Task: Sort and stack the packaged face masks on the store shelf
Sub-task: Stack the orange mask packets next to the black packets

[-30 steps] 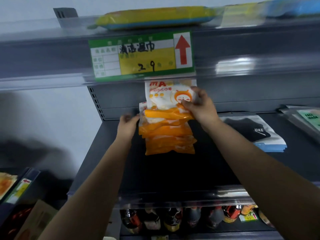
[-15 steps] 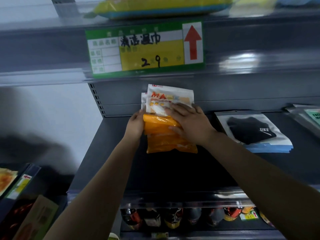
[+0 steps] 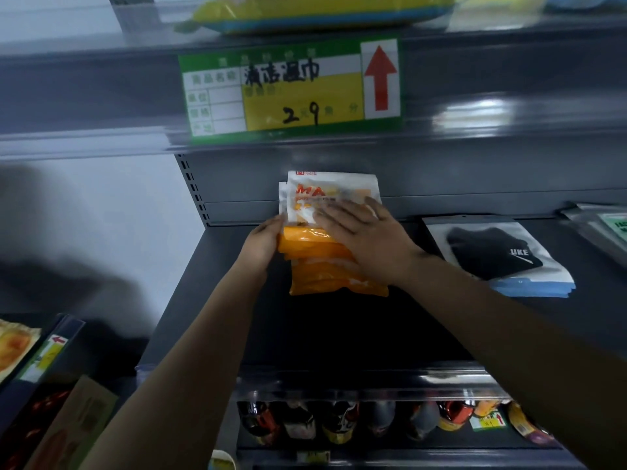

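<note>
Stack of orange-and-white face mask packs lying flat on the dark grey shelf, far end close to the back panel, white printed tops pointing away, orange ends toward the camera. Packs fanned slightly, edges not fully flush; at least 2 white tops visible at the far end.

Right hand spread flat, palm down, on top of the stack, fingers reaching left across the white print. Grip open, pressing rather than clasping. Left hand set against the stack's left edge, fingers curled toward the packs and touching the orange side; closed around the edge or merely butted against it: cannot tell.

To the right, apart from the orange stack, a second pile of packs with black masks in white-and-blue wrappers, lying flat on the same shelf. Farther right, at the frame's edge, a clear pack with a green label, only partly in view.

Above, on the upper shelf's front rail, a green-and-yellow price tag with handwritten characters, the digits 2 and 9, and a red arrow pointing up. On that upper shelf, a yellow-and-blue package, blurred. Below the working shelf, a row of bottles with mixed labels.
</note>
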The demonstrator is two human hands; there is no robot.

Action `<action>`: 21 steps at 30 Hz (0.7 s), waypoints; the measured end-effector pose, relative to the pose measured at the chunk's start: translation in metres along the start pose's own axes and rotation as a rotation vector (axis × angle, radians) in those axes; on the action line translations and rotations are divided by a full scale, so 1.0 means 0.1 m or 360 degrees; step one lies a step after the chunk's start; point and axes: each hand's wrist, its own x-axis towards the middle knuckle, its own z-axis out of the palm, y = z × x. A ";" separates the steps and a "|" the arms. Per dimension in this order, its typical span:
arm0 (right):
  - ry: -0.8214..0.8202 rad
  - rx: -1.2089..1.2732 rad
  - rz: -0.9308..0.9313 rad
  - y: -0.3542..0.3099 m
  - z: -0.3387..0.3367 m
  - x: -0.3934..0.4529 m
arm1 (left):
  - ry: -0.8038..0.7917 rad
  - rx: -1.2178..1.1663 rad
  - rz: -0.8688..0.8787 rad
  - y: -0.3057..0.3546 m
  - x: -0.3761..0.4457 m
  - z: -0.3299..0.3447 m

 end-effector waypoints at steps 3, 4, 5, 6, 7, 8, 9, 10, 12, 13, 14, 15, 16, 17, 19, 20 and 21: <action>-0.0007 0.0040 0.0048 -0.04 0.08 0.02 | -0.0078 0.0000 0.0005 -0.03 -0.05 0.02; -0.0008 0.0059 0.0091 -0.02 0.08 0.05 | -0.0070 -0.0030 -0.0004 -0.05 -0.06 0.02; -0.0015 0.0093 0.0134 0.00 0.07 0.07 | -0.0050 -0.0059 -0.0017 -0.07 -0.10 0.02; -0.0009 0.0140 0.0162 0.03 0.03 0.10 | -0.0031 -0.0086 -0.0024 -0.09 -0.12 0.03; -0.0009 0.0163 0.0167 0.04 0.00 0.13 | -0.0026 -0.0088 -0.0024 -0.13 -0.14 0.03; -0.0002 0.0151 0.0151 0.05 -0.02 0.15 | -0.0031 -0.0076 -0.0006 -0.17 -0.15 0.03; -0.0004 0.0114 0.0127 0.05 -0.03 0.17 | -0.0043 -0.0061 0.0033 -0.21 -0.19 0.03; -0.0009 0.0084 0.0106 0.05 -0.03 0.17 | -0.0054 -0.0062 0.0081 -0.24 -0.22 0.04; -0.0043 0.0040 0.0098 0.05 -0.02 0.17 | -0.0080 -0.0113 0.0152 -0.28 -0.27 0.03; -0.0050 0.0005 0.0098 0.05 -0.01 0.16 | -0.0100 -0.0156 0.0179 -0.27 -0.29 0.03; -0.0039 -0.0033 0.0095 0.05 0.00 0.14 | -0.0126 -0.0196 0.0209 -0.25 -0.31 0.03; -0.0018 -0.0068 0.0094 0.05 0.00 0.12 | -0.0158 -0.0224 0.0239 -0.24 -0.33 0.03; 0.0009 -0.0091 0.0102 0.06 0.01 0.09 | -0.0190 -0.0246 0.0270 -0.23 -0.35 0.04; 0.0066 -0.0111 0.0120 0.05 0.02 0.06 | -0.0234 -0.0239 0.0303 -0.22 -0.36 0.04; 0.0313 -0.0162 0.0138 0.01 0.05 -0.04 | -0.0319 -0.0195 0.0363 -0.20 -0.37 0.04; 0.0436 -0.0193 0.0131 -0.01 0.09 -0.08 | -0.0338 -0.0177 0.0383 -0.20 -0.37 0.05; 0.0520 -0.0224 0.0121 -0.03 0.14 -0.11 | -0.0332 -0.0140 0.0407 -0.20 -0.35 0.05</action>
